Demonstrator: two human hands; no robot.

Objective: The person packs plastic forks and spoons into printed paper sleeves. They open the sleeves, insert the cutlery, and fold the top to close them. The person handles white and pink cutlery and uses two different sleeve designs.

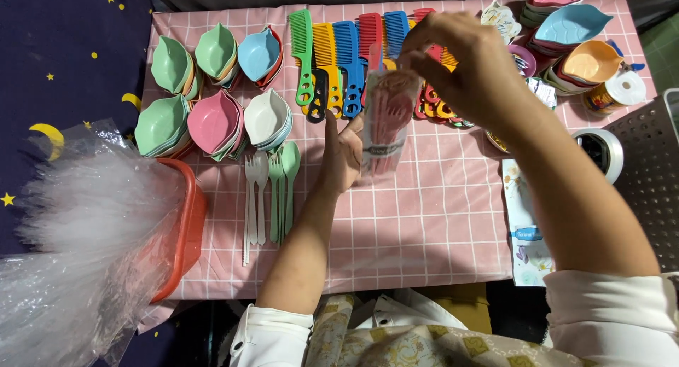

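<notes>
My right hand pinches the top of a clear plastic sleeve with pink cutlery inside, held upright above the pink checked cloth. My left hand steadies the lower left side of the sleeve, fingers spread against it. Just behind the sleeve lies a row of coloured combs. To the left of my left hand, white and green forks and spoons rest side by side on the cloth.
Stacks of leaf-shaped bowls in green, pink, blue and white fill the left of the cloth. More bowls and tape rolls sit at right. A red tub holds clear plastic bags. A printed packet lies at the right edge.
</notes>
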